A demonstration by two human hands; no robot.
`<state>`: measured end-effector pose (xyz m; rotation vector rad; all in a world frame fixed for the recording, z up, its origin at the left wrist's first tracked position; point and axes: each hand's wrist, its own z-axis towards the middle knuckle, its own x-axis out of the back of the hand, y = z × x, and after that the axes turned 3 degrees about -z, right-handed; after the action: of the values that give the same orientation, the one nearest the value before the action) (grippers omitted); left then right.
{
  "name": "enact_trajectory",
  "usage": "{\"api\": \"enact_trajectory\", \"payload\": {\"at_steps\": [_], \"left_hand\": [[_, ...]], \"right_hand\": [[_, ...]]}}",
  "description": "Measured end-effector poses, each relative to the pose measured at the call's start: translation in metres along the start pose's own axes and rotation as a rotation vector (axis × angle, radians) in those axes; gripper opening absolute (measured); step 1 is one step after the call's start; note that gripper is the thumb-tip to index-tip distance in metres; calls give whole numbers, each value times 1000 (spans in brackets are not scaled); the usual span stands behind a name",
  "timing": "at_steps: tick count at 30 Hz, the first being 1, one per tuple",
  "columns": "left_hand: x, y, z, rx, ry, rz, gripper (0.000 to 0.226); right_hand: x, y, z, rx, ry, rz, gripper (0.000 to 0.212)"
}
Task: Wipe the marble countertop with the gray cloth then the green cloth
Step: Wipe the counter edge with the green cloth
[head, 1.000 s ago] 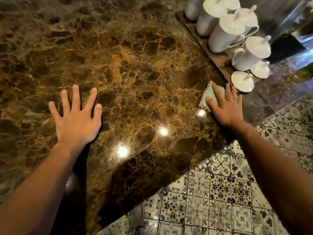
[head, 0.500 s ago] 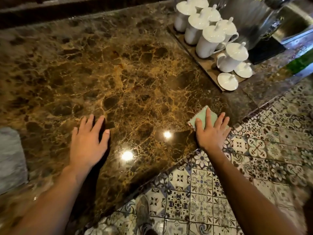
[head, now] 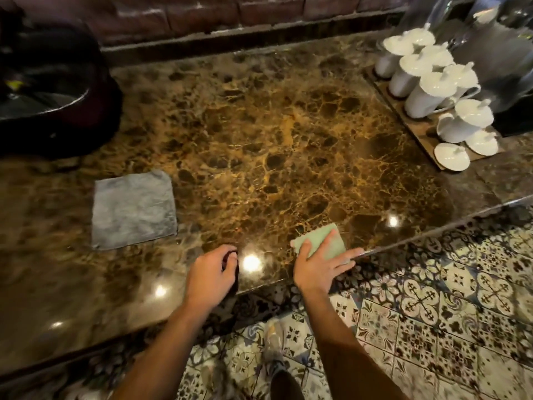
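Observation:
The brown marble countertop (head: 274, 145) fills most of the view. My right hand (head: 320, 267) lies flat on the green cloth (head: 323, 238), pressing it down at the counter's front edge; fingers cover its near half. My left hand (head: 212, 272) rests on the marble to the left of it, fingers curled under, holding nothing. The gray cloth (head: 132, 209) lies spread flat on the counter further left, apart from both hands.
A wooden tray (head: 418, 131) with several white lidded cups (head: 427, 90) stands at the right. A dark round appliance (head: 52, 90) sits at the back left. A brick wall (head: 230, 13) runs behind. Patterned floor tiles (head: 432, 313) lie below the edge.
My right hand has dragged the green cloth from beside the tray back to the front edge. My left hand drew back and curled its fingers. The view pulled back, revealing the gray cloth.

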<state>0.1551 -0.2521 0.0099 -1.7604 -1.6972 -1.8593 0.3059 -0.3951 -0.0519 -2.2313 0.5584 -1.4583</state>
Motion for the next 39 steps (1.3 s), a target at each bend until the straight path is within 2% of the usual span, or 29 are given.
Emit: {"api": "enact_trajectory", "payload": {"at_steps": [7, 11, 14, 17, 18, 20, 22, 25, 27, 29, 31, 33, 35, 39], "left_hand": [[27, -46, -37, 121, -37, -65, 25], [41, -70, -51, 261, -38, -247, 31], [57, -90, -57, 325, -41, -293, 35], [80, -114, -61, 392, -88, -272, 18], [91, -122, -63, 384, -103, -267, 9], [104, -128, -61, 317, -132, -257, 17], [114, -128, -56, 243, -177, -264, 19], [138, -123, -53, 31, -286, -310, 17], [161, -122, -53, -105, -320, -248, 24], [182, -117, -49, -186, -350, -135, 29], [199, -116, -44, -219, -344, -80, 24], [212, -116, -40, -198, -290, -67, 21], [222, -118, -34, -169, -169, -36, 26], [228, -127, -20, -162, 67, 85, 28]], "right_hand": [[-75, -41, -130, 76, -185, 48, 73], [-100, -63, -187, 130, -299, 125, 73], [-114, -67, -219, 272, -445, -7, 82], [-120, -82, -242, 219, -592, -14, 86], [-117, -90, -249, 214, -649, -27, 87], [-103, -97, -247, 261, -797, -43, 94], [-83, -100, -233, 323, -902, -23, 116], [-52, -117, -208, 535, -950, -274, 133], [-37, -142, -194, 706, -919, -526, 119], [-29, -172, -186, 902, -809, -701, 88], [-29, -197, -181, 1050, -747, -692, 53], [-30, -218, -177, 1109, -703, -678, 31], [-33, -237, -172, 1174, -598, -677, 23], [-50, -252, -165, 1255, -439, -581, 23]]}}
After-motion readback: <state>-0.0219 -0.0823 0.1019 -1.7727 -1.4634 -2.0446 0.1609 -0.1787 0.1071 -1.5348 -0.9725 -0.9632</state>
